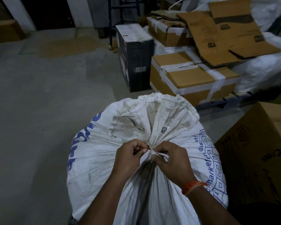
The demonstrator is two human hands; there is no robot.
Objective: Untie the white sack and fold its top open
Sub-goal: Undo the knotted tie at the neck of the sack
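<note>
both hands pinched the knot [150,152] at the white sack's [94,161] gathered neck: left hand [130,157] beside right hand [172,159], fingers curled.

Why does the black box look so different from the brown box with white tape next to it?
The black box stands tall on end; the brown box lies low and wide. The black box is dark with a small pale label; the brown box is plain cardboard crossed by white tape. Both are closed and sit behind the white sack.
</note>
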